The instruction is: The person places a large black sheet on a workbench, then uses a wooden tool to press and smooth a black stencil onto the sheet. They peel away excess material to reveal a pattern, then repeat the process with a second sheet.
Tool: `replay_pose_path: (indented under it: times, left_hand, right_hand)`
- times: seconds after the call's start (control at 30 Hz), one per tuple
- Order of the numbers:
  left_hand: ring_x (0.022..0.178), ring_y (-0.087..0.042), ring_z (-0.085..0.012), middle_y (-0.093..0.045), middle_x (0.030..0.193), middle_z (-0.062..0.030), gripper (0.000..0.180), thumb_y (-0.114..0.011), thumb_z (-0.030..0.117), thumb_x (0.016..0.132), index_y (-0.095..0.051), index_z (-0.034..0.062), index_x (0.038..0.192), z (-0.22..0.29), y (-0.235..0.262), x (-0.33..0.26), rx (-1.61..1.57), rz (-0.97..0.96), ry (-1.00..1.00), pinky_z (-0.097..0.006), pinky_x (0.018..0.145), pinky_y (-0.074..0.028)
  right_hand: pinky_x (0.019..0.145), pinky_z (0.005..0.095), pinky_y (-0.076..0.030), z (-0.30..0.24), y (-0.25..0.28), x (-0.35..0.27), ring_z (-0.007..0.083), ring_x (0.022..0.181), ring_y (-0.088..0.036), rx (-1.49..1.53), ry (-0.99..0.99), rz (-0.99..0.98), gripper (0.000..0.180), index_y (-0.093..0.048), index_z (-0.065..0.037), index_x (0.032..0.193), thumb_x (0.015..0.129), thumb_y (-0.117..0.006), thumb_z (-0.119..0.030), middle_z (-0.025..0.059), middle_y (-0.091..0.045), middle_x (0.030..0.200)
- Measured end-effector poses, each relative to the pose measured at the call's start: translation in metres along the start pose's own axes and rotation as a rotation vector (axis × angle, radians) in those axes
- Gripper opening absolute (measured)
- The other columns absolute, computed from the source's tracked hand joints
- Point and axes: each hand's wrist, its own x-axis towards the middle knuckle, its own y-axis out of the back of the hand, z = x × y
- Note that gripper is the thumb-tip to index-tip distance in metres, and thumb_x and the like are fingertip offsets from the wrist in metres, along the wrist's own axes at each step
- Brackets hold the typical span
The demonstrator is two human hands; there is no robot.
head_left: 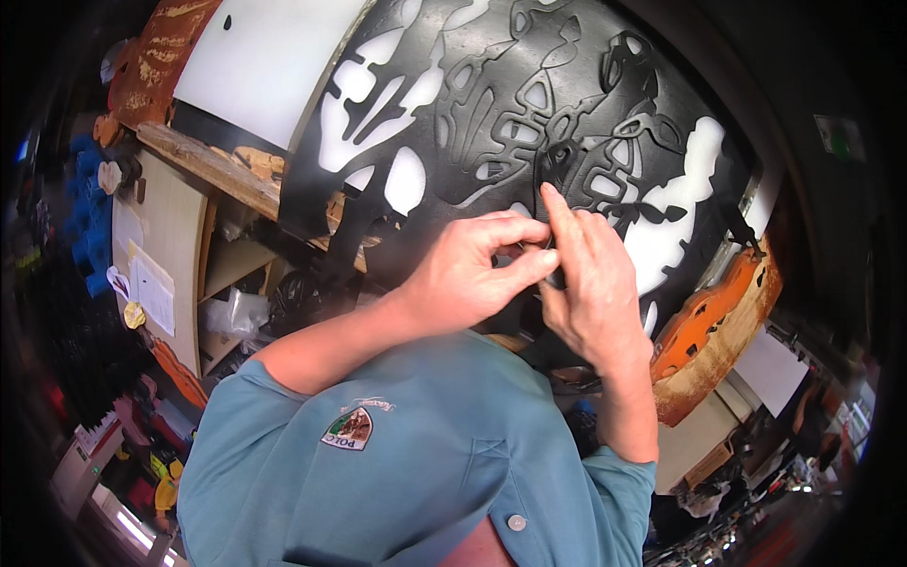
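My two hands meet over a black sheet (425, 189) that has many shapes cut through it. My left hand (477, 269) is closed, its thumb and forefinger pinched together against the fingers of my right hand. A dark cut-out piece (559, 163) with a looped end stands up beyond my right fingertips. My right hand (600, 283) grips its lower part, fingers nearly straight and thumb underneath. What lies between the left fingertips is mostly hidden. Several loose black cut-outs, such as a looped one (628, 61), lie on the sheet.
White board (406, 180) shows through the sheet's openings. At the left stand a wooden ledge (208, 161) and a shelf unit (156, 222) with plastic bags. An orange shaped piece (704, 317) lies along the right edge. Blue objects (90, 217) hang far left.
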Motion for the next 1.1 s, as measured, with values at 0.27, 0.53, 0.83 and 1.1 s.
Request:
replay_pose_path:
  times: [0.27,0.53,0.83,1.1]
  left_hand:
    - [0.128,-0.067,-0.0219,-0.063,0.148,-0.0189,0.046,-0.06,0.016,0.111,-0.056,-0.0083,0.15,0.02,0.067,-0.037,-0.143,0.354,0.293,-0.034,0.111,-0.053]
    - [0.12,-0.066,-0.0191,-0.063,0.143,-0.0211,0.064,-0.064,0.025,0.111,-0.041,-0.0129,0.157,0.011,0.069,-0.021,-0.251,0.274,0.326,-0.033,0.102,-0.057]
    - [0.089,-0.068,-0.0114,-0.073,0.103,-0.0068,0.041,-0.066,0.026,0.108,-0.067,-0.0067,0.132,0.004,0.07,0.007,0.046,0.236,0.234,-0.027,0.082,-0.057]
    - [0.105,-0.071,-0.014,-0.075,0.119,-0.0122,0.04,-0.063,0.018,0.11,-0.063,-0.0067,0.142,-0.003,0.056,0.016,-0.107,0.333,0.091,-0.03,0.096,-0.058]
  right_hand:
    - [0.076,0.0304,-0.058,0.01,0.057,0.046,0.0137,0.09,-0.069,0.155,-0.032,0.943,0.035,-0.064,0.005,0.142,0.112,-0.057,-0.011,0.0146,-0.077,0.112]
    - [0.091,0.0438,-0.056,0.017,-0.059,0.079,0.0344,0.099,-0.065,-0.048,0.292,0.251,0.07,-0.067,-0.005,0.139,0.072,-0.073,0.012,0.015,-0.067,0.11]
    - [0.085,0.0438,-0.057,0.022,-0.054,0.078,0.035,0.098,-0.064,0.12,0.368,0.27,0.063,-0.067,-0.003,0.136,0.074,-0.08,-0.004,0.015,-0.065,0.112]
    - [0.079,0.0319,-0.056,0.012,-0.056,0.075,0.0209,0.085,-0.07,0.508,-0.009,0.402,0.03,-0.075,0.0,0.126,0.097,-0.077,-0.006,0.0107,-0.073,0.095]
